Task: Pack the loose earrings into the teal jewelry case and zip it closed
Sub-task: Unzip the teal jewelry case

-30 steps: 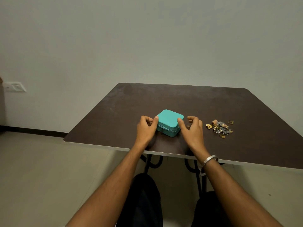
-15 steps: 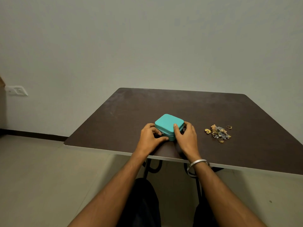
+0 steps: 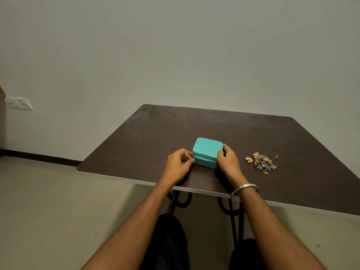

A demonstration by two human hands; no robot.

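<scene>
A small teal zip-around jewelry case [image 3: 206, 152] sat shut near the front edge of a dark brown desk [image 3: 292, 137]. The left hand [image 3: 178, 166] pinched the zipper pull at its left corner; the right hand [image 3: 228, 160] gripped its right side. A heap of loose gold-and-silver earrings [image 3: 262, 162] lay well apart to the right.

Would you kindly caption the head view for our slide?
Left hand pinches the zip pull on the closed teal case, right hand steadies it; loose earrings wait nearby.
</scene>
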